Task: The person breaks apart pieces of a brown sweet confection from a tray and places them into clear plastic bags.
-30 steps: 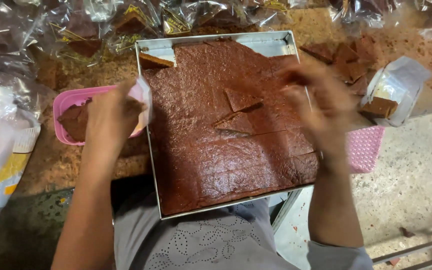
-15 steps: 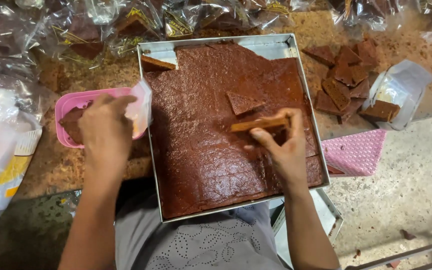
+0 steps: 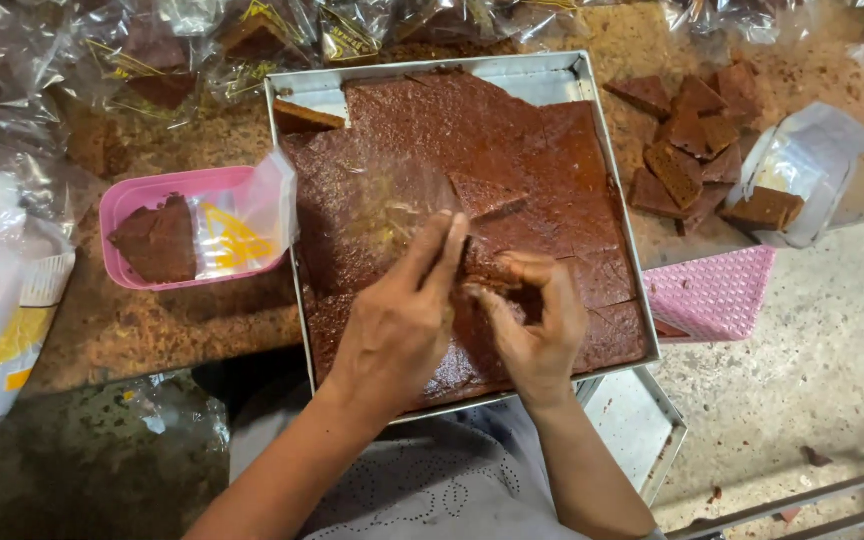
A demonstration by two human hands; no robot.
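A metal tray (image 3: pixel 624 250) on my lap holds a large slab of dark brown cake (image 3: pixel 402 140), cut into pieces. Above its middle, my left hand (image 3: pixel 397 320) holds a clear plastic bag (image 3: pixel 397 200) up by its mouth. My right hand (image 3: pixel 532 320) pinches a cut piece of the brown cake (image 3: pixel 482 268) right at the bag's opening. Both hands touch each other over the tray.
A pink tray (image 3: pixel 137 200) at left holds one cake piece and clear bags. Several loose cake pieces (image 3: pixel 687 150) and a bagged piece (image 3: pixel 792 195) lie at right, near a pink lid (image 3: pixel 712 295). Wrapped pieces line the back; a bag stack lies far left.
My left hand came from the pink tray to the middle of the metal tray with a bag. My right hand lifted a cake piece and brought it to the bag.
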